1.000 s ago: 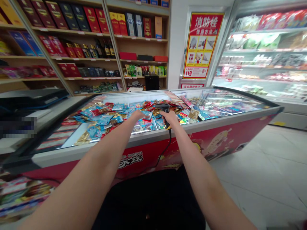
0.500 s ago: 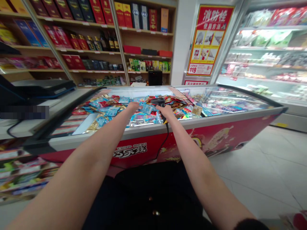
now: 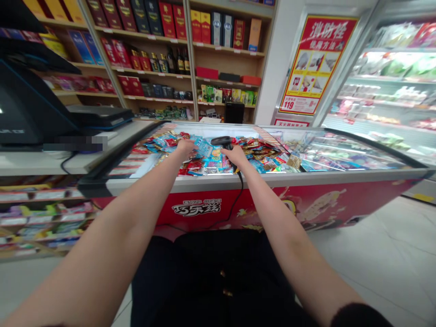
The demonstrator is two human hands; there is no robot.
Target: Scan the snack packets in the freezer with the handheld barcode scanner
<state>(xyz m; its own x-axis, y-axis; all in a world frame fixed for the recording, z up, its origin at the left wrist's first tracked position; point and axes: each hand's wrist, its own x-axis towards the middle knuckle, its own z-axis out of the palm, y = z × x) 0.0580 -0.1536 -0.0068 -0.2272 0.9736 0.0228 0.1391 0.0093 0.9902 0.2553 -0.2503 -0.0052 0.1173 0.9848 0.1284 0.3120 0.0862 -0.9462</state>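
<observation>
Over the open part of a chest freezer [image 3: 204, 182], my right hand [image 3: 235, 156] is closed round a black handheld scanner [image 3: 221, 141], whose cord hangs down the freezer's front. To its left, my left hand [image 3: 186, 147] grips a light-blue packet [image 3: 203, 147] by its left side. The packet lies in front of the scanner's head, a small gap apart. Beneath both hands is a heap of blue, red and gold packets [image 3: 265, 152].
At the left stand a counter [image 3: 44, 162] and a black screen unit [image 3: 30, 100]. Shelves of boxes and bottles [image 3: 163, 61] rise behind the freezer. A lit display fridge [image 3: 391, 86] is at the right.
The view has swung left, so the scene sits further right. My left hand now grips the light-blue packet, which shows more clearly beside the scanner.
</observation>
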